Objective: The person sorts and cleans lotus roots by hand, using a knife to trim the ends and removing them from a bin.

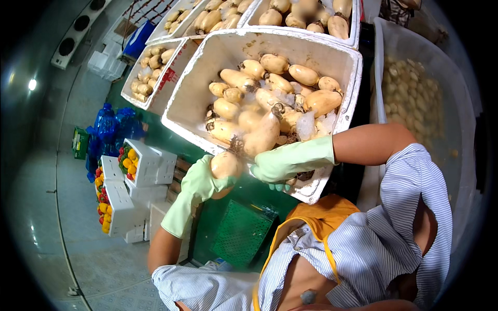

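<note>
My left hand [206,178], in a pale green rubber glove, grips a lotus root section [226,165] just outside the near left wall of a white foam box [210,50]. The gloved right hand [278,161] is curled at the box's near rim, over the roots. Its palm is hidden, so whether it holds something does not show. A thin dark edge near the left-hand root is too unclear to name. Inside the box lie several cream lotus roots [235,79] with dark joints, among lumps of ice [306,125]. One large root [263,134] points up between the hands.
More foam boxes [149,74] of lotus roots stand beyond. At right, a large white tub [379,77] holds roots in water. A green perforated crate [244,232] sits below my hands. Boxes of bell peppers [132,162] and blue plastic bags [106,126] are at left.
</note>
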Available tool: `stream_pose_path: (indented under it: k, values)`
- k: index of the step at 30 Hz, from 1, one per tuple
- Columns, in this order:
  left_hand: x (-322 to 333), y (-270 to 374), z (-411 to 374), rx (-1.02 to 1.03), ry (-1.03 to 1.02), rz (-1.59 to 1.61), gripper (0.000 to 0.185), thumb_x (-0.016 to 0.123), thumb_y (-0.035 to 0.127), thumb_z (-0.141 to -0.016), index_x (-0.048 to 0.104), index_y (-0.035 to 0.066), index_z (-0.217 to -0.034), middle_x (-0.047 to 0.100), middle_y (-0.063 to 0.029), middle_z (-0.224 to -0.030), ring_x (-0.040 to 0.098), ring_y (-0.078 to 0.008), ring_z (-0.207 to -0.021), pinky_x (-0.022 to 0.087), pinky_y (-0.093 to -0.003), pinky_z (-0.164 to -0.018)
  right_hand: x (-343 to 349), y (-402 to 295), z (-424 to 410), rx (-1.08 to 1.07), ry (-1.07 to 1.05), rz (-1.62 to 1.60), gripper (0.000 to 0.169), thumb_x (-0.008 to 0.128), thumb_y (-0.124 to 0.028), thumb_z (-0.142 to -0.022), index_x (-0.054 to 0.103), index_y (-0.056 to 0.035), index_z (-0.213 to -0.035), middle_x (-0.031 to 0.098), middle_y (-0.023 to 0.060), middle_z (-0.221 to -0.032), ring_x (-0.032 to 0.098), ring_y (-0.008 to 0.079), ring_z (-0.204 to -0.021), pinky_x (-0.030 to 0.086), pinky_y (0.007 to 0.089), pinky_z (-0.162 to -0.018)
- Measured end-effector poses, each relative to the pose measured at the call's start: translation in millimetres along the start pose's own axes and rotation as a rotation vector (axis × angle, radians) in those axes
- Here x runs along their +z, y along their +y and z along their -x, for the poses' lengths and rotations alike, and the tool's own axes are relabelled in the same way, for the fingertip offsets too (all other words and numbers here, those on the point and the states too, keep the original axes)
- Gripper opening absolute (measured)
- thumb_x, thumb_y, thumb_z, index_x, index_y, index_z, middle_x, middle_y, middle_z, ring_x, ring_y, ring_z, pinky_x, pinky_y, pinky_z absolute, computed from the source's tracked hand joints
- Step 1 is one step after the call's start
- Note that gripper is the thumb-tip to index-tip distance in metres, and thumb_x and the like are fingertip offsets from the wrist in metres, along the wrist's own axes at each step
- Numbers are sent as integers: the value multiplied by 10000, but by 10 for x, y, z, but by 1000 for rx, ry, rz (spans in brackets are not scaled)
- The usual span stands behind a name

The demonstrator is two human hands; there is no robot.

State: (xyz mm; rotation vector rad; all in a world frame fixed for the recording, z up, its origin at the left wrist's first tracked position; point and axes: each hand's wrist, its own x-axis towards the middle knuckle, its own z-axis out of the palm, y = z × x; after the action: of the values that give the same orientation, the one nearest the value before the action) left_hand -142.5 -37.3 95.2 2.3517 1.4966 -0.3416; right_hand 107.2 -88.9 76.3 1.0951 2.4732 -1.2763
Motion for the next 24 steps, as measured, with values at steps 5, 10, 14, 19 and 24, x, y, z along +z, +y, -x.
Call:
stream_pose_path:
  k: [5, 10, 14, 19, 24]
  values:
    - [-36, -20, 59, -35, -30, 58, 919, 769, 647, -584, 571, -29, -1174, 658, -250, -1073, 637, -378, -1025, 500, -429, -876, -182, 13, 118, -139, 84, -16, 286, 460, -226, -886, 657, -20, -857, 660, 86, -756, 592, 195, -649, 469, 322, -673]
    - [-84, 137, -180, 2, -83, 3, 941, 771, 647, -584, 564, -28, -1205, 653, -249, -1096, 636, -370, -1038, 490, -426, -885, 664, 940, -485, -670, 600, 285, 182, 602, -205, -882, 596, -29, -836, 638, 58, -764, 561, 189, -642, 455, 324, -620]
    - [-77, -8, -1, -47, -86, -57, 966, 769, 660, -587, 551, -34, -1224, 652, -252, -1102, 635, -374, -1040, 491, -432, -883, -250, -75, 334, -236, 19, 102, 239, 548, -248, -868, 619, -34, -945, 645, 111, -905, 591, 224, -734, 473, 357, -683]
    - [-86, 47, -23, -46, -59, -43, 971, 789, 641, -578, 551, -29, -1239, 659, -236, -1118, 641, -352, -1050, 497, -418, -885, -14, 128, 83, -147, 133, -39, 312, 415, -227, -872, 604, 20, -851, 589, 149, -767, 522, 267, -677, 434, 404, -676]
    - [-87, 120, -14, -20, -41, 27, 900, 801, 627, -580, 591, -25, -1164, 667, -231, -1070, 638, -370, -1020, 513, -435, -841, -231, 264, 158, -386, 303, 512, 262, 531, -244, -876, 592, 10, -875, 599, 127, -806, 538, 238, -670, 464, 381, -646]
